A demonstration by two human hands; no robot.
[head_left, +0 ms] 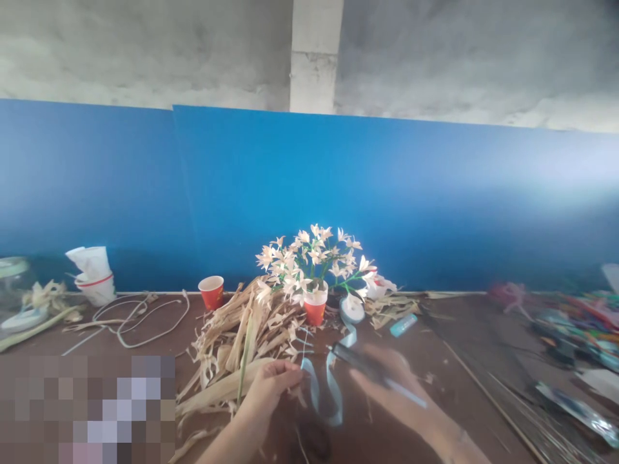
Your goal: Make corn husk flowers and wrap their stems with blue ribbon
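My left hand (268,385) pinches a thin wire stem together with a light blue ribbon (329,386) that loops down over the brown table (435,361). My right hand (387,383) grips a dark glue gun (360,362), its tip pointing left toward the ribbon; this hand is blurred. The ribbon runs back to its roll (351,309). Just behind stands a red paper cup (314,308) holding white husk flowers (309,254) on green stems.
A pile of dry corn husks (242,335) lies left of my hands. Further off are another red cup (211,291), stacked white cups (94,274), a white cable (140,319), a small teal tube (403,325), thin sticks (503,399) and colourful clutter at right. A blue board wall backs the table.
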